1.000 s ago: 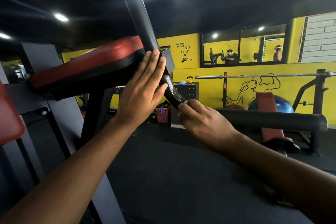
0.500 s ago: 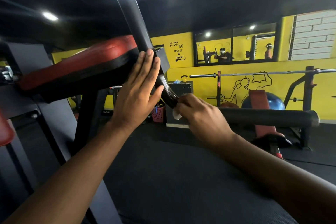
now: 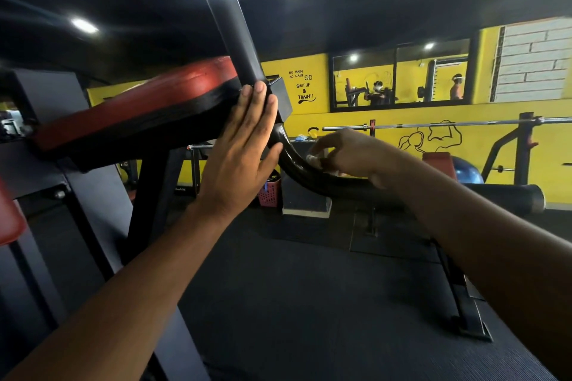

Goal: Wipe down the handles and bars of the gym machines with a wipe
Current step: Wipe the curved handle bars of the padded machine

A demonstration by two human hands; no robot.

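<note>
Yellow wall [image 3: 340, 120] behind; curled right hand [image 3: 356, 155] pinches small crumpled white wipe [image 3: 311, 158] on curved glossy black bar [image 3: 297, 172]; left hand [image 3: 241, 161], held flat, presses red-and-black pad [image 3: 139, 108].

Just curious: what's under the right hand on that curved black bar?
A scrap of white wipe shows at the fingertips of the right hand, against the curved black bar. The hand covers the rest of it.

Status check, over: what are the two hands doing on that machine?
Left hand open, flat against edge of red pad. Right hand pinching white wipe on curved black bar. Nothing blocking the bar.
</note>
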